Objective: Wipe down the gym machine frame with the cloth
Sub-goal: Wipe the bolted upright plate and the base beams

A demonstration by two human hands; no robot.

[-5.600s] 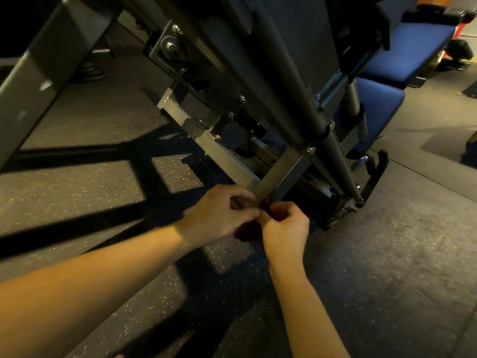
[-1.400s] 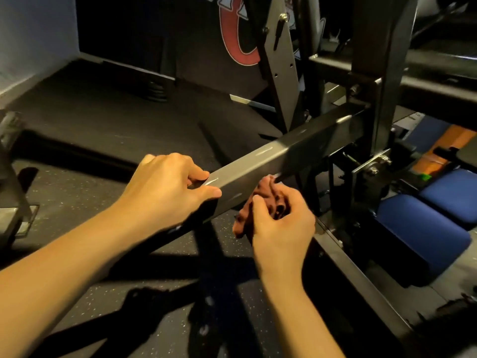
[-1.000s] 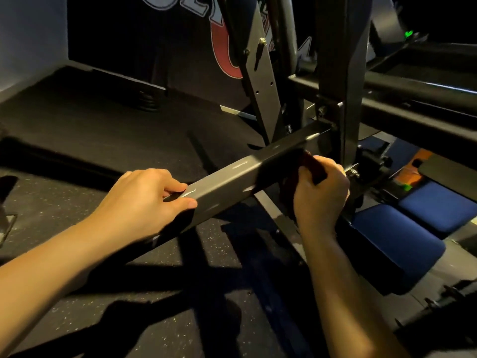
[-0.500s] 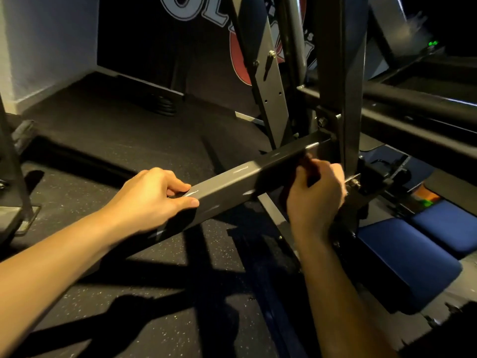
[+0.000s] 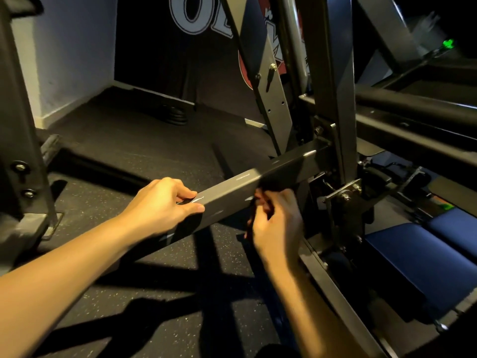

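A person is bent over a gym machine in dim light, both bare forearms reaching forward. A dark square bar (image 5: 232, 195) of the frame runs on a slant from lower left up to the right, where it meets a thick upright post (image 5: 333, 86).

The left hand (image 5: 165, 205) is on the lower part of the bar. Its grip is closed round the metal, with the fingers curled over the top edge and the thumb pressed flat against the near face.

The right hand (image 5: 276, 226) is just to the right, at the bar's lower edge and partly under it. Its fingers are curled in a tight grip on the cloth (image 5: 259, 200). Only a dark reddish scrap of the cloth shows between the fingertips and the metal. The rest is bunched inside the hand and lost in shadow, so I cannot tell how much of it touches the bar.

Behind the bar, a lighter steel strut (image 5: 271, 94) with small holes and a pin leans up to the left. Right of the hand, a bolted bracket (image 5: 346, 192) sticks out from the post. Lower right, blue pads (image 5: 423, 259) lie beside a long rail.

The floor (image 5: 154, 280) is black speckled rubber crossed by hard shadows. At the far left stands another post (image 5: 20, 164) with two bolts. At the back is a pale wall (image 5: 72, 47), and beside it a dark panel with large white letters (image 5: 191, 11). A low stack of weight plates (image 5: 175, 115) stands at the panel's foot. A small green light (image 5: 447, 43) glows at upper right.
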